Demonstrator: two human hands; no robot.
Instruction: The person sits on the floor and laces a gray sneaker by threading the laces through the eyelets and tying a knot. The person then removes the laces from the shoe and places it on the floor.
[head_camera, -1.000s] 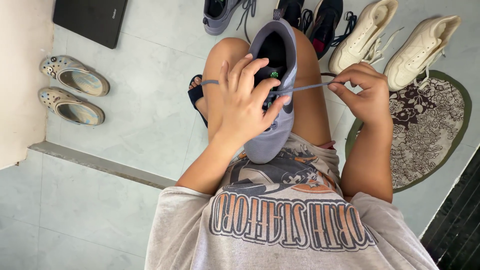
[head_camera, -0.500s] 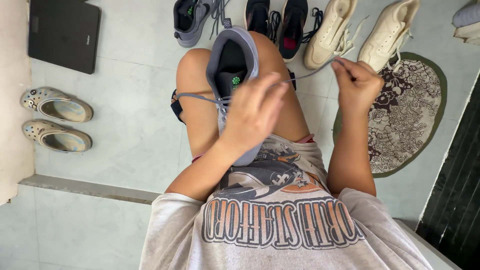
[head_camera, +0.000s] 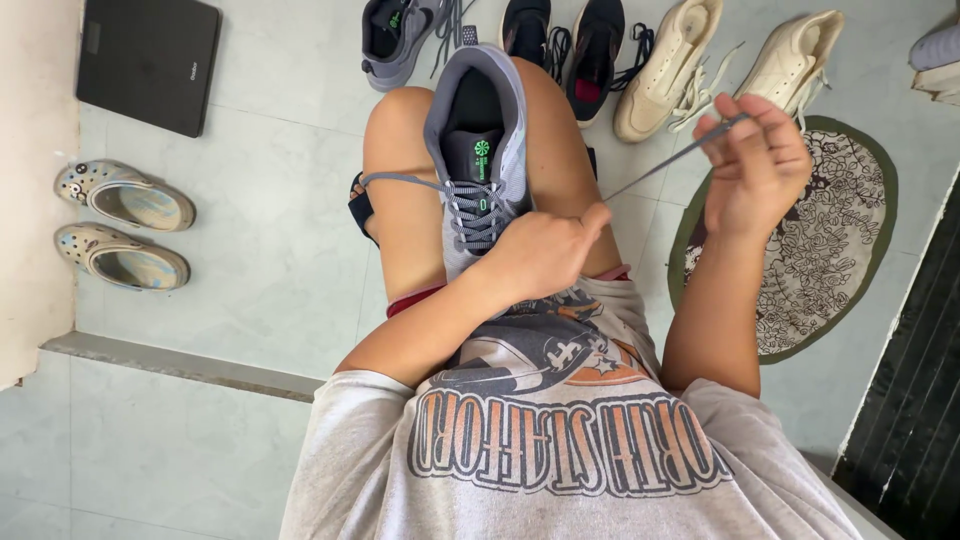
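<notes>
A grey sneaker with a black lining lies on my lap, heel pointing away from me. My left hand is closed over its toe end and holds it steady. My right hand is raised to the right and pinches the end of the grey shoelace, which runs taut from the shoe's eyelets to my fingers. The lace's other end loops out over my left thigh.
On the tiled floor ahead stand a second grey sneaker, a black pair and a cream pair. A patterned round rug lies to the right. A pair of clogs and a black scale lie at left.
My left hand slid from the lacing down to the shoe's toe end, uncovering the laces. My right hand pulled the lace end further out to the right and up.
</notes>
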